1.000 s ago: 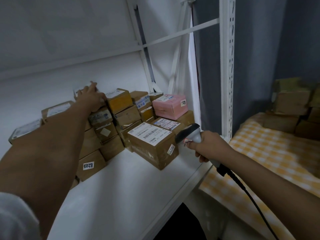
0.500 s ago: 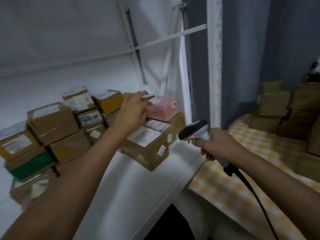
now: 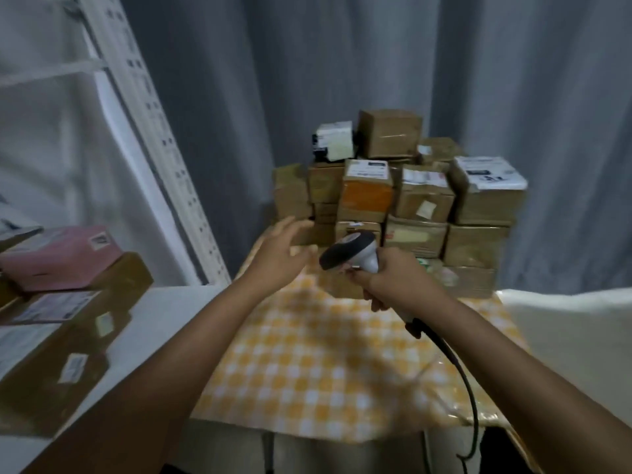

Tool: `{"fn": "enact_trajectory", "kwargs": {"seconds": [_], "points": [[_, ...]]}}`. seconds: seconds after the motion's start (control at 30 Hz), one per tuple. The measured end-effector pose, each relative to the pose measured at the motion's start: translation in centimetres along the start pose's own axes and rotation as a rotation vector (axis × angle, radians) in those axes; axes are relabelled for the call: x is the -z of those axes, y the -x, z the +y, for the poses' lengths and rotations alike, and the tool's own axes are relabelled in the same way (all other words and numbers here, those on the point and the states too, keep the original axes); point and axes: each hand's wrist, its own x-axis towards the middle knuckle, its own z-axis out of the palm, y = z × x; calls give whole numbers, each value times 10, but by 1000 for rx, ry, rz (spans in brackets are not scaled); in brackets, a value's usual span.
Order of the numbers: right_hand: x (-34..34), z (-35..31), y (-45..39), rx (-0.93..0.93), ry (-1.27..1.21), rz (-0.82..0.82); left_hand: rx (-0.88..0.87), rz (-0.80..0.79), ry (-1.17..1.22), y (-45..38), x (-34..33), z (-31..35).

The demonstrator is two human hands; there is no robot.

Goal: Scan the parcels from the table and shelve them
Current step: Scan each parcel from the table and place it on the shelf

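While left hand (image 3: pixel 278 256) reaches empty, fingers spread, toward stacked brown cardboard parcels (image 3: pixel 400 203) on yellow checked table (image 3: pixel 307 364), right hand (image 3: pixel 393 280) grips white corded scanner (image 3: pixel 350 253). Risk: tugging low box topples stack; cable snags.

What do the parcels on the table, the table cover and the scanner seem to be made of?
Parcels: brown cardboard, matte, with paper labels and tape.
Table cover: orange-white check, probably plastic or oilcloth, judging by its slight sheen and creases.
Scanner: smooth moulded plastic, dark head, pale grey body.
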Motion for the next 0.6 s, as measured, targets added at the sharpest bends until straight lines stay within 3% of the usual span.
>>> {"fn": "enact_trajectory", "kwargs": {"seconds": [0.27,0.4,0.6], "points": [[39,56,11,-123,-168,257,51,13,54,-83,-42,106],[46,65,10,-134,-230,315,130,7,-55,-113,-64,116],[51,72,9,-140,-224,315,176,127,-87,-125,-81,112]]}}
